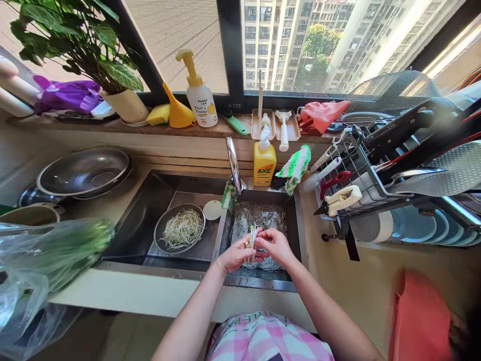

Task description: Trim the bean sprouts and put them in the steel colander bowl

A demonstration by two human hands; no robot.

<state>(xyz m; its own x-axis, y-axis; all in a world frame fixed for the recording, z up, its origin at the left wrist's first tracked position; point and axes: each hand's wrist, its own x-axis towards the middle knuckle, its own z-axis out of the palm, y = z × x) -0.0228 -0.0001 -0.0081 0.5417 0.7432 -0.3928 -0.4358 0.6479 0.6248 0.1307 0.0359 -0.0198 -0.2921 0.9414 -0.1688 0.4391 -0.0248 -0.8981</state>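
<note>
My left hand (236, 254) is closed around a small bunch of bean sprouts (251, 237), held over the right sink basin (300, 250). At the right side of this bunch, my right hand (278, 245) pinches a sprout between thumb and fingertips. Beneath both hands, thin pale strands (240, 216) float in water in that basin. Over in the left basin (137, 210), a round metal bowl (156, 233) holds a pile of bean sprouts (183, 228). A small whitish round dish (212, 210) sits beside the bowl.
A chrome faucet (233, 163) rises behind the divider, near a yellow AXE bottle (264, 163). At right stands a dish rack (370, 175) with knives and plates. Bagged greens (71, 250) and a wok (84, 173) lie left. A red object (420, 321) is at lower right.
</note>
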